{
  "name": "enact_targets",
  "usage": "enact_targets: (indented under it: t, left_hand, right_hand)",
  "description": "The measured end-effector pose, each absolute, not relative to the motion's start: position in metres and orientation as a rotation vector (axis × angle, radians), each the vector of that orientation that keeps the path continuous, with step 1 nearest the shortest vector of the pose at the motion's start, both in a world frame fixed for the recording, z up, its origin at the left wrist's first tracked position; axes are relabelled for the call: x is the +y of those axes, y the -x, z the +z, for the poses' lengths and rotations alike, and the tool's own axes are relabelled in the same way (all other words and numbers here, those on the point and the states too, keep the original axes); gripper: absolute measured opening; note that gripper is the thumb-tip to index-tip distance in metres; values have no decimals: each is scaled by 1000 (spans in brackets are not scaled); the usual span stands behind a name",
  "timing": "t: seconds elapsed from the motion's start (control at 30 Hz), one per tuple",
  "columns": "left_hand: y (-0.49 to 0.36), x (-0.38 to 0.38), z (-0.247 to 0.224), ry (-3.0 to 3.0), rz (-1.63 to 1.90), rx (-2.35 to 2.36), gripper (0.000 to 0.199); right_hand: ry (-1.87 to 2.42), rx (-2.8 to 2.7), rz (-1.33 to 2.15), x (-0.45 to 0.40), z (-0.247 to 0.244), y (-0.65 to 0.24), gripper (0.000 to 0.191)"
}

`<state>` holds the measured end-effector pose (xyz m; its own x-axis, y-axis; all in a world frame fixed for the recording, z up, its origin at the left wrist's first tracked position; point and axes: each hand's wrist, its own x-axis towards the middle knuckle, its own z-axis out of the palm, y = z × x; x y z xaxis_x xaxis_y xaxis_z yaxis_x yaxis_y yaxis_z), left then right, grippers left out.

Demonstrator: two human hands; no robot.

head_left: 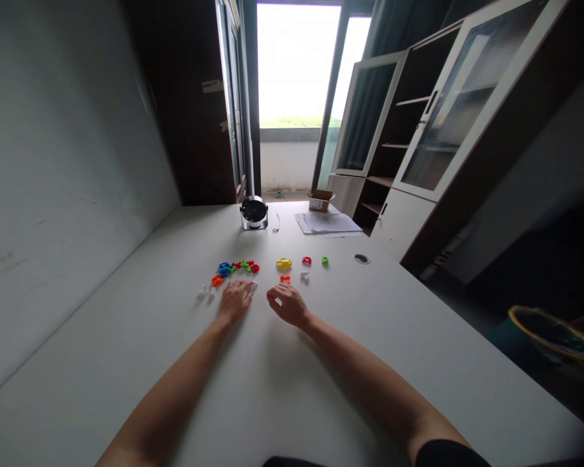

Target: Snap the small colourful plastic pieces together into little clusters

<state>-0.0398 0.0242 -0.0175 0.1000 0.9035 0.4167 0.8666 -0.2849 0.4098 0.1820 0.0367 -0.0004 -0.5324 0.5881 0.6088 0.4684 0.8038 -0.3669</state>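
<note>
Your left hand (234, 301) lies flat on the white table (321, 395), fingertips at a small white plastic piece (254, 285); can't tell if it's held. Your right hand (288, 305) is half curled and empty, just below an orange plastic piece (285, 279). Left of your hands: a blue-red-green cluster of plastic pieces (236, 267), a second orange piece (217, 280), and white pieces (204, 291). Right of them: a yellow piece (283, 263), a red piece (306, 261), a green piece (324, 261), and a white scrap-like piece (304, 275). Farther on: a round black-and-steel device (254, 213), a thin cable (276, 222), stacked papers (327, 224), and a cardboard box (320, 201), no legible writing on any. Off right, a yellow-rimmed wastebasket (555, 334); beyond, a glass-door cabinet (448, 110) and a bright balcony doorway (292, 71).
</note>
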Motion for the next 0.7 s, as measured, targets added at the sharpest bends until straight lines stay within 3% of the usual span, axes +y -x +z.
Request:
enact_targets:
  t: [0.3,0.7]
  left_hand:
    - [37,20,-12,-2270,1036,1815,13]
    - [35,19,-13,-2233,961,2020,19]
  right_hand:
    - [799,-2266,203,43,-6,-188,11]
    - [801,-2265,199,47,-12,-189,12]
